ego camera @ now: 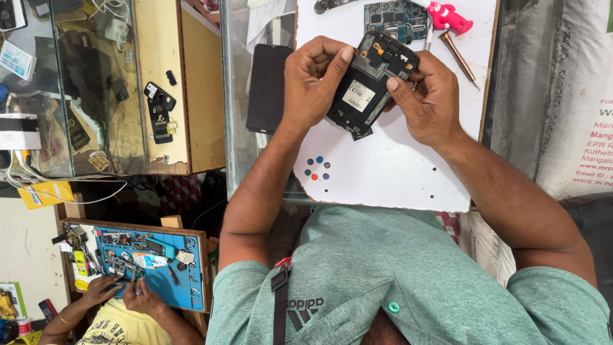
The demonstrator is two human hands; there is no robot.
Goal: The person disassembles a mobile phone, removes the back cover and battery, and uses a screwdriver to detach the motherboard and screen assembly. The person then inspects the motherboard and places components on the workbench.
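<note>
- Two-handed, gripped an opened black phone body [370, 83] – lifted clear above the white work board [396, 166], back side up, inner frame and pale label showing.
- Left hand [316, 80]: curled tight, thumb tip pressed on the top-left corner, fingers wrapped behind the left edge.
- Right hand [428, 96]: pinched the right edge, thumb on the frame near the top, other fingers hidden underneath.
- Judged best handled by the edges only – thumbs kept off the exposed parts, pressure even on both sides so the thin frame neither twisted nor slipped.
- Seemed wise to hold it low over the board, so any loosened bit would land on white and show.
- Just beyond the hands, on the board: a blue-green circuit board [396, 19], a pink tool [450, 16], a copper-handled screwdriver [460, 61].
- Near the wrists: a ring of small coloured dots [317, 168].
- Left of the board: a dark phone screen [268, 86], lying flat.
- Far bottom left: another person's hands [121, 291] at a blue tray [185, 281].
</note>
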